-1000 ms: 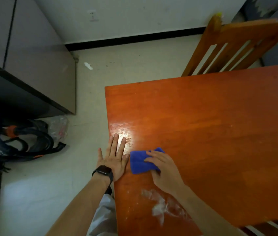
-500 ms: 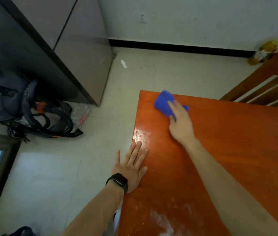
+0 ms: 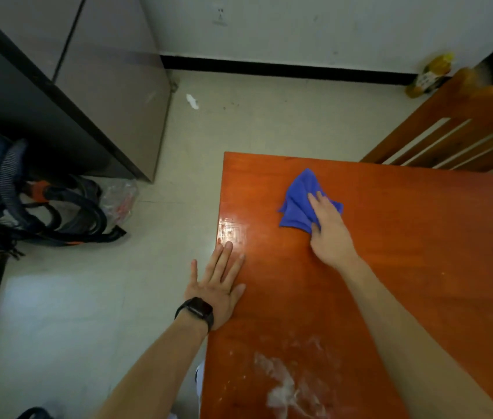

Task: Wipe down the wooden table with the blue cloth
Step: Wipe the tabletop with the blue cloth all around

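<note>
Head — right hand point(image 3: 330, 234) atop blue cloth point(image 3: 296, 202)

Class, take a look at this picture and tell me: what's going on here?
A person is wiping a wooden table with a blue cloth. The right hand presses the cloth onto the tabletop near its far left corner. The left hand, with a black watch on the wrist, lies flat at the table's left edge. A whitish smear nearer the person is not yet wiped.
</note>
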`<action>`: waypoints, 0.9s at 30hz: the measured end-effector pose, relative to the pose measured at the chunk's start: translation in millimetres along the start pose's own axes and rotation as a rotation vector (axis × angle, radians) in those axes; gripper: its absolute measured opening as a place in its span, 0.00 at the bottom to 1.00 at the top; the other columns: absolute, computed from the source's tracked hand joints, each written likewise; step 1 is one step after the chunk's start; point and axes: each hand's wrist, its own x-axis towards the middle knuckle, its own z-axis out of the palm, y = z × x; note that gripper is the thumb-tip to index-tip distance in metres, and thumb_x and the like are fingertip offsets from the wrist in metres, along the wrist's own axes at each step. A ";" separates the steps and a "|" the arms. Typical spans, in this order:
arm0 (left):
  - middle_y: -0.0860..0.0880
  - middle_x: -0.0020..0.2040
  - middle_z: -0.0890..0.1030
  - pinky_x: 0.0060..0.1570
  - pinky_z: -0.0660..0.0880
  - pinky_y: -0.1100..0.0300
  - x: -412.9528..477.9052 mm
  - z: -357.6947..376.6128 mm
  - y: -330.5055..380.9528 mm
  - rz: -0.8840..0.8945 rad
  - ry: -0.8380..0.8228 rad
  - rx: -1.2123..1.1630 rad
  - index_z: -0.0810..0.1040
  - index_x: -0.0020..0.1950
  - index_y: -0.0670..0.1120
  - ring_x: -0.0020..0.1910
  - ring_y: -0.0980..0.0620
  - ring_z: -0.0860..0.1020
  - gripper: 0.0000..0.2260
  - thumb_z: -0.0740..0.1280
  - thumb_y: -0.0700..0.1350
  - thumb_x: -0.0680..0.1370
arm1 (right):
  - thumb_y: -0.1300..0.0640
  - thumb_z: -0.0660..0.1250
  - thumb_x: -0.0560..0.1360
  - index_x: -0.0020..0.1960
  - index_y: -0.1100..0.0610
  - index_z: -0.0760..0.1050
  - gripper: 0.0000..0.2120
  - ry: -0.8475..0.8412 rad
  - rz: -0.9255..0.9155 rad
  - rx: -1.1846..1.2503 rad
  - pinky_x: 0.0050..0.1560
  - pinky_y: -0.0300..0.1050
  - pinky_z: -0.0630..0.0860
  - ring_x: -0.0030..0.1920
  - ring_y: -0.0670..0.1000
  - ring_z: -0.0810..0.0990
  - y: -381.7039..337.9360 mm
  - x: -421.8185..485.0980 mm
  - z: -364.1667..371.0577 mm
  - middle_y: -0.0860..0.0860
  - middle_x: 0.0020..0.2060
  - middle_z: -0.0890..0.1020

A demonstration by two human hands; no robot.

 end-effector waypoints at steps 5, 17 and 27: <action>0.54 0.70 0.18 0.71 0.33 0.37 0.7 1.8 -3.7 0.013 -0.026 -0.013 0.20 0.70 0.57 0.68 0.54 0.19 0.28 0.26 0.63 0.73 | 0.64 0.54 0.63 0.59 0.51 0.80 0.29 -0.239 -0.137 0.215 0.69 0.49 0.67 0.66 0.40 0.72 -22.8 -147.6 50.0 0.44 0.61 0.79; 0.55 0.71 0.20 0.73 0.35 0.38 -1.3 -0.5 -3.5 0.011 -0.050 -0.077 0.22 0.71 0.60 0.71 0.54 0.22 0.27 0.38 0.62 0.81 | 0.57 0.66 0.71 0.65 0.53 0.72 0.22 0.121 0.122 -0.012 0.73 0.55 0.59 0.74 0.59 0.63 -20.2 -47.4 37.6 0.56 0.73 0.67; 0.53 0.67 0.18 0.73 0.38 0.37 -4.6 -10.7 -4.3 0.050 -0.149 -0.050 0.24 0.73 0.58 0.69 0.54 0.21 0.28 0.38 0.63 0.80 | 0.70 0.64 0.70 0.60 0.49 0.72 0.24 0.177 0.299 0.209 0.64 0.51 0.71 0.61 0.53 0.75 -30.0 -243.2 51.1 0.50 0.60 0.77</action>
